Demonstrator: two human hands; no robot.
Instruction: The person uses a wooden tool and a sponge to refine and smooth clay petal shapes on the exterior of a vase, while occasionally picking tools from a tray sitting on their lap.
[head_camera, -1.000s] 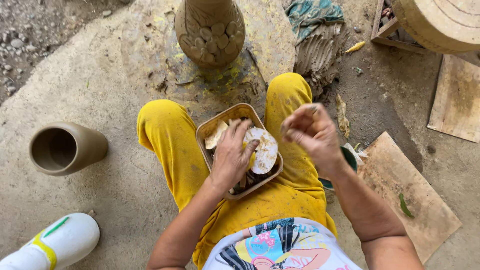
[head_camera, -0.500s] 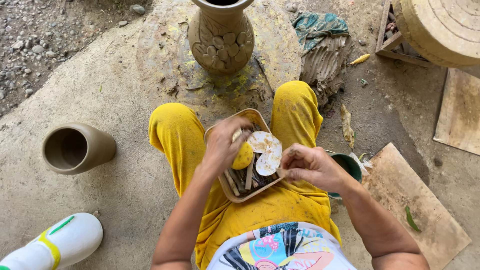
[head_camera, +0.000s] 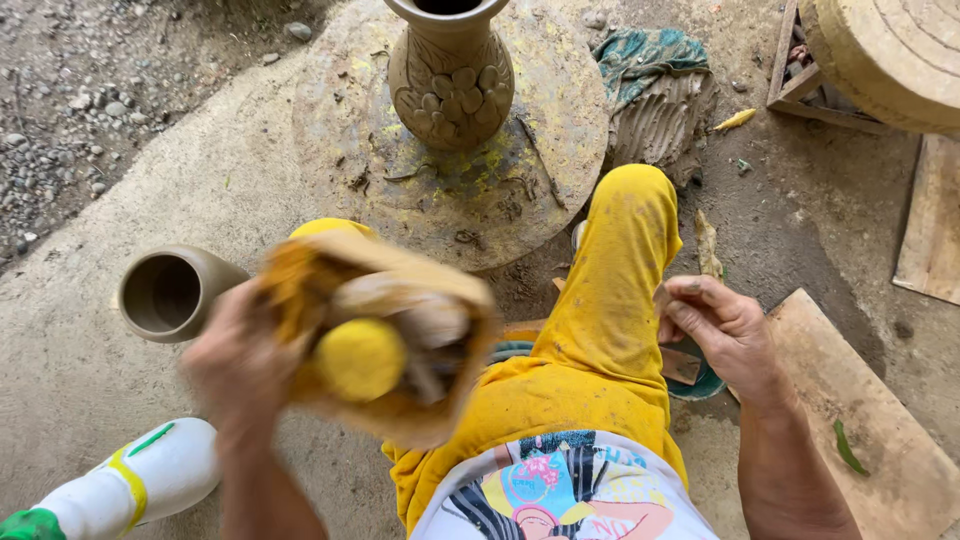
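Observation:
My left hand (head_camera: 240, 365) grips a brown tray (head_camera: 440, 390) by its left edge and holds it up, tilted and blurred, above my left knee. In the tray lie a yellow sponge (head_camera: 360, 358) and pale flat tools (head_camera: 420, 315). My right hand (head_camera: 725, 330) rests beside my right thigh in yellow trousers (head_camera: 620, 290), fingers curled; whether it holds anything small is hidden. A carved clay vase (head_camera: 452, 75) stands ahead on a round stone turntable (head_camera: 450, 190).
A plain clay pot (head_camera: 170, 292) lies on its side at the left. A white boot (head_camera: 140, 480) is at the lower left. Wooden boards (head_camera: 860, 410) lie at the right, a teal cloth (head_camera: 650, 60) and a round wooden block (head_camera: 890, 50) beyond.
The tray has left my lap: my left hand has lifted it and swung it to the left. My right hand has moved from the tray down beside my right thigh.

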